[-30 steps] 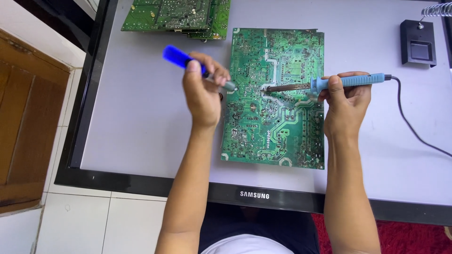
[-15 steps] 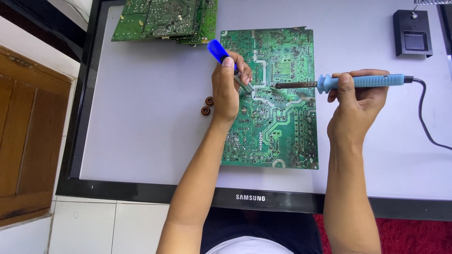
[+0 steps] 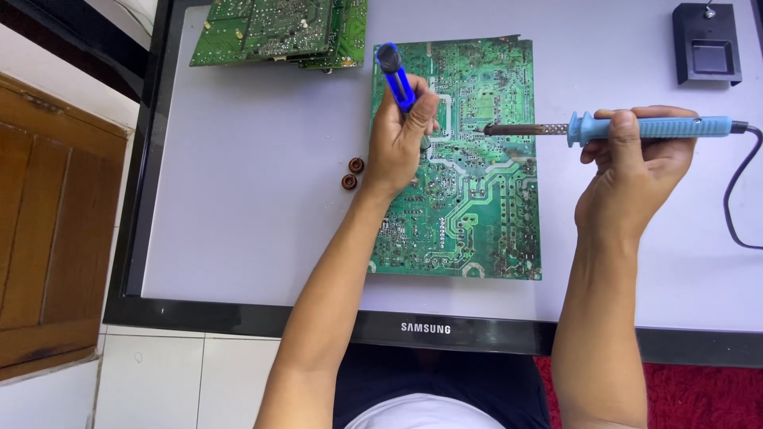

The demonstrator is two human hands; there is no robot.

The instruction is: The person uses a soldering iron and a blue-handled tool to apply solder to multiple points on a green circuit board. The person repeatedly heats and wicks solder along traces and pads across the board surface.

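Two small brown rings (image 3: 352,173) lie on the pale surface (image 3: 238,199), just left of your left hand (image 3: 401,135). That hand is wrapped tight around a blue pump tool (image 3: 395,78), tip down on the big green circuit board (image 3: 461,206), solder side up with pale traces. Your right hand (image 3: 636,159) grips the light-blue soldering iron (image 3: 612,127), its tip over the board's upper middle.

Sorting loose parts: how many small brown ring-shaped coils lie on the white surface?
2. One ring coil lies just left of the left hand; the other coil sits right below it, beside the wrist. More may be hidden under the hand or the green circuit board.
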